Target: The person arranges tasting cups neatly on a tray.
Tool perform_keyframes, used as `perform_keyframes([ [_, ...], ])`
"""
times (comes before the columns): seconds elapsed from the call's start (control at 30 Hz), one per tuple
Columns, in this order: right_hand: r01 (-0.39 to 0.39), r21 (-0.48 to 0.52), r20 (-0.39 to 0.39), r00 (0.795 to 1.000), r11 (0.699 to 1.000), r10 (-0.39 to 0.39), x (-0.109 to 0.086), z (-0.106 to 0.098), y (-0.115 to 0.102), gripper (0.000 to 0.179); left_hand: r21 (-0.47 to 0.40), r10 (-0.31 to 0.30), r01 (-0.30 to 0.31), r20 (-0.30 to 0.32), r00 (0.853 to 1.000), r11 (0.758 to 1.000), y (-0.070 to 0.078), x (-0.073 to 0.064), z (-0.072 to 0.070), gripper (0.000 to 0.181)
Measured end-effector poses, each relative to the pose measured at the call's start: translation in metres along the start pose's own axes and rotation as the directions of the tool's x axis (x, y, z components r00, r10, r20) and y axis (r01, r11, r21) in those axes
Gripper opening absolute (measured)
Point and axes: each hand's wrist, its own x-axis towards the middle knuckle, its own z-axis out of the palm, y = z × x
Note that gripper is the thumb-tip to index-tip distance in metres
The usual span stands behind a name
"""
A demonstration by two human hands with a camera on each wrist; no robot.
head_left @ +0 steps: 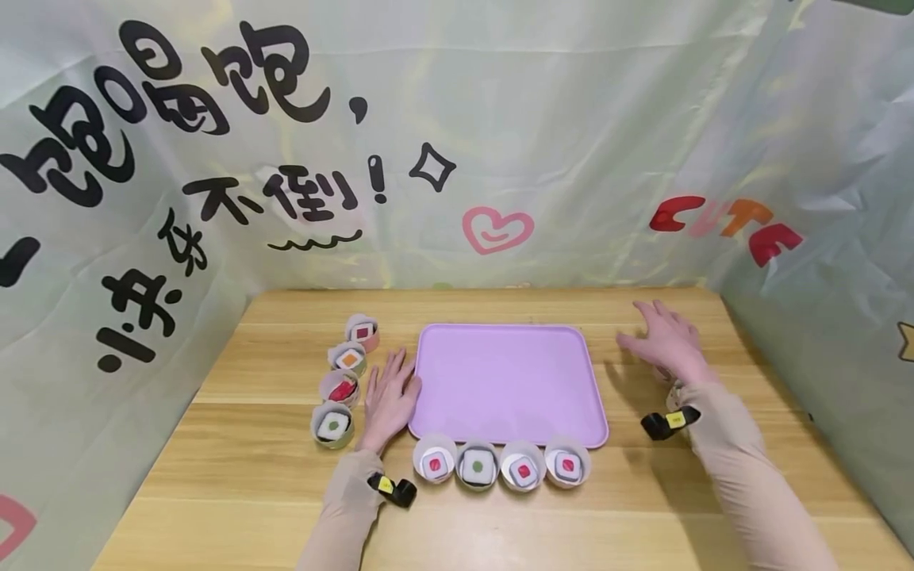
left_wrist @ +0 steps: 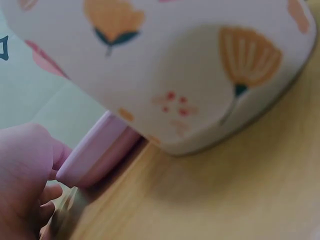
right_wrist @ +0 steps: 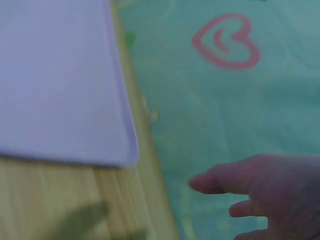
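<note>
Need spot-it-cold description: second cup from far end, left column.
On the wooden table, find the purple tray. Left of it, past the left hand, runs a column of four cups. Take the second cup from the far end: its sushi piece is the only one with an orange centre.

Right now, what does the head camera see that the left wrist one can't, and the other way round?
Only the head view shows the right hand and the "CUTE" lettering. Only the left wrist view shows orange flowers on a cup. Both show the left hand, the tray, the wooden table and at least one cup.
</note>
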Motion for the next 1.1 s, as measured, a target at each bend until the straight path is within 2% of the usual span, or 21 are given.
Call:
perform_keyframes([
  [0.07,-0.038,-0.039,0.048,0.998,0.999,0.040,0.004,-0.007,0.004,0.089,-0.001,0.004,-0.004,-0.012,1.000,1.000,0.000,0.000,0.000,0.047],
  [0.2,-0.079,-0.052,0.131,0.988,0.996,0.085,0.011,-0.016,0.012,0.092,-0.039,0.008,-0.010,-0.043,0.999,0.999,0.001,0.000,0.000,0.045],
  [0.33,-0.079,-0.072,0.172,0.981,0.994,0.090,0.017,-0.021,0.019,0.091,-0.095,0.011,-0.017,-0.067,0.998,0.995,0.002,0.000,0.002,0.044],
  [0.57,-0.157,-0.091,0.253,0.952,0.983,0.175,0.020,-0.023,0.028,0.095,-0.128,0.004,-0.014,-0.076,0.997,0.992,0.000,-0.001,0.005,0.044],
  [0.8,-0.190,-0.106,0.252,0.945,0.976,0.211,0.024,-0.017,0.032,0.081,-0.122,0.009,-0.020,-0.093,0.996,0.992,-0.001,0.000,0.004,0.043],
  [1.1,-0.199,-0.081,0.225,0.951,0.977,0.212,0.034,-0.007,0.036,0.063,-0.105,0.024,-0.036,-0.115,0.993,0.994,-0.004,0.002,0.004,0.042],
])
